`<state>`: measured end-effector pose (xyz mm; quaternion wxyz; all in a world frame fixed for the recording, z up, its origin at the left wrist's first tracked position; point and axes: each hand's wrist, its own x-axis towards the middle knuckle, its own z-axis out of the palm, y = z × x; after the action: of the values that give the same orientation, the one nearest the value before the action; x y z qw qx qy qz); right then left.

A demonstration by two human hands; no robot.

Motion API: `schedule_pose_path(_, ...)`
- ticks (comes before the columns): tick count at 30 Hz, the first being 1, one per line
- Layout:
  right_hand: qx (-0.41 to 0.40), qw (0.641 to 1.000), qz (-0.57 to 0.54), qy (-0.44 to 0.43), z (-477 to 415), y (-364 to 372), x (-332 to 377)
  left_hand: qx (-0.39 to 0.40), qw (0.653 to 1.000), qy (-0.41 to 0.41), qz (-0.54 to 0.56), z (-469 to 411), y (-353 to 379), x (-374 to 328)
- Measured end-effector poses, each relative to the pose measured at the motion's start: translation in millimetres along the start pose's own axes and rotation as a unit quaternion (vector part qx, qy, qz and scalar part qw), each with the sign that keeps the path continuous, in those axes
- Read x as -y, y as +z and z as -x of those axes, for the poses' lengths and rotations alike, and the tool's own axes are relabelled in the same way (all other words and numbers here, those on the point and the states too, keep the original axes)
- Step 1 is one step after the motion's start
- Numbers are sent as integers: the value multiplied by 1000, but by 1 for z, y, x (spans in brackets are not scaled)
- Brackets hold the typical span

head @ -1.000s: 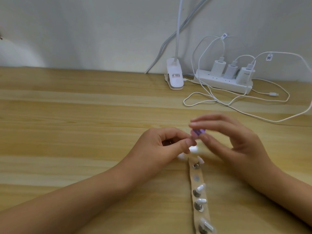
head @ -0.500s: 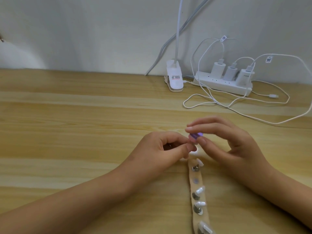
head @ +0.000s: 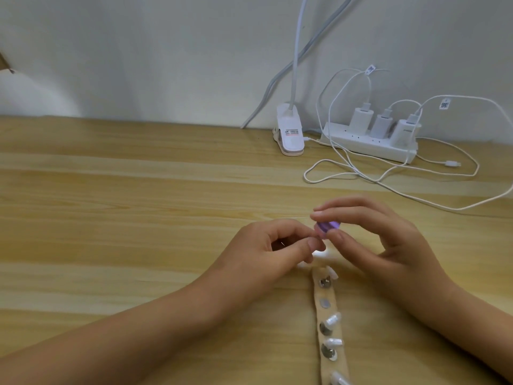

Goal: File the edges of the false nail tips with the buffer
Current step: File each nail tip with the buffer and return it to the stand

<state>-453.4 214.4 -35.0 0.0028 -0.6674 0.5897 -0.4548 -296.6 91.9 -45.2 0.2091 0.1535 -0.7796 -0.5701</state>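
Pinching the purple buffer [head: 329, 226], the right hand [head: 388, 245] sits beside left hand [head: 266, 254] fingers [head: 301, 235] clamped on something hidden.

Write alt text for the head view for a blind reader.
The right hand pinches a small purple buffer beside the left hand, fingertips pinched, above a light wooden table. A beige strip carrying clear false nail tips lies below; a white power strip sits behind.
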Motion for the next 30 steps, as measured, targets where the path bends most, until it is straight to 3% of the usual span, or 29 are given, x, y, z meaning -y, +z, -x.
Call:
schedule_pose_path(11,3,1000,-6,-19,3,0,3,0,1000,0,4,-1,-1,0)
schedule_pose_path(15,-2,998,-47,48,2,-3,-3,4,1000,0,18,-1,-2,1)
schedule_pose_path(19,6,999,-49,13,5,0,-1,6,1000,0,9,-1,-2,0)
schedule_pose_path(22,-2,996,-70,55,4,-1,-3,0,1000,0,18,-1,-3,2)
schedule_pose_path(26,8,998,-57,3,7,1,3,5,1000,1,20,-1,-2,1)
schedule_pose_path(30,-4,995,-83,60,5,0,-1,0,1000,1,27,0,-2,2)
